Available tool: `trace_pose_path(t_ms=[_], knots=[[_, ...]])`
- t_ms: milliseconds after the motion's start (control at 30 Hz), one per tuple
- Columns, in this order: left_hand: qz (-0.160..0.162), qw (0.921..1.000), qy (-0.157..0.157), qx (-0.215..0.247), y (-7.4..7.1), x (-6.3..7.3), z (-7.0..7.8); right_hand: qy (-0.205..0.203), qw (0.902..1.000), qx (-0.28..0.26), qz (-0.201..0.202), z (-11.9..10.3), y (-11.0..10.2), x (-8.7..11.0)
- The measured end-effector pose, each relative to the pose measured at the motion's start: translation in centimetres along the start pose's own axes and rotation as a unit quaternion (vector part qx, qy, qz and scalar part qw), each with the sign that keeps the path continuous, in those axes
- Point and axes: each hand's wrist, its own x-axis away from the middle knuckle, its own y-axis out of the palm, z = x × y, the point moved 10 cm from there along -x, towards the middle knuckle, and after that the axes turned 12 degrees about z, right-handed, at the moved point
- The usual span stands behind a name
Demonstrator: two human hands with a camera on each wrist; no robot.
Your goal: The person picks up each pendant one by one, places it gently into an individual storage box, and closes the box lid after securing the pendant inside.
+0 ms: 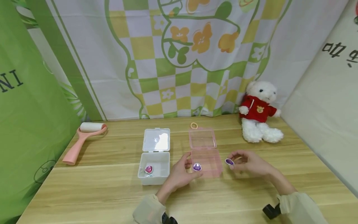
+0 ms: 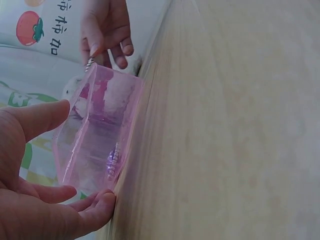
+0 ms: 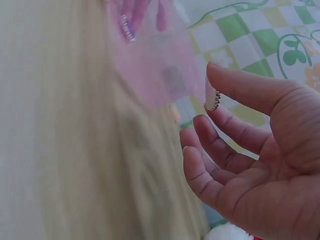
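My right hand pinches a purple gem with a beaded silver rim between thumb and forefinger, just right of the open pink see-through box. In the right wrist view the gem shows edge-on at the fingertips. The left hand holds the pink box by its left side, thumb at the front and fingers behind. Inside that box lies another purple gem, seen through the wall in the left wrist view too. A red-pink gem lies in the open white box, left of my left hand.
A pink-handled lint roller lies at the table's left. A white teddy bear in a red hoodie sits at the back right. Behind the pink box's lid is a small yellowish ring. Patterned cloths hang round the wooden table.
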Motion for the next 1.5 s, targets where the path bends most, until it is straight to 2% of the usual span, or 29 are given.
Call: trace_pose_path(t_ms=[167, 533, 800, 1033, 1267, 1500], knots=[[-0.001, 1.0, 0.0, 0.002, 0.1, -0.1, -0.2, -0.027, 0.9993, -0.026, 0.004, -1.7, 0.4, -1.1], [-0.001, 1.0, 0.005, 0.004, 0.0, -0.1, -0.1, -0.03, 0.9994, -0.015, -0.009, -3.6, 1.9, -3.2], [-0.003, 1.0, 0.005, 0.004, 0.1, -0.2, -0.2, -0.04, 0.9992, -0.007, -0.008, -5.0, 2.5, -3.9], [-0.004, 1.0, 0.003, 0.006, 0.1, -0.2, -0.3, -0.04, 0.9992, 0.005, -0.009, -5.4, 3.1, -4.5], [-0.005, 0.9999, 0.005, 0.009, 0.1, -0.4, -0.4, -0.066, 0.9971, 0.008, -0.036, -5.9, 4.7, -5.3], [-0.007, 0.9999, 0.005, 0.007, 0.1, -0.5, -0.4, -0.082, 0.9947, 0.037, -0.049, -5.9, 5.4, -5.6]])
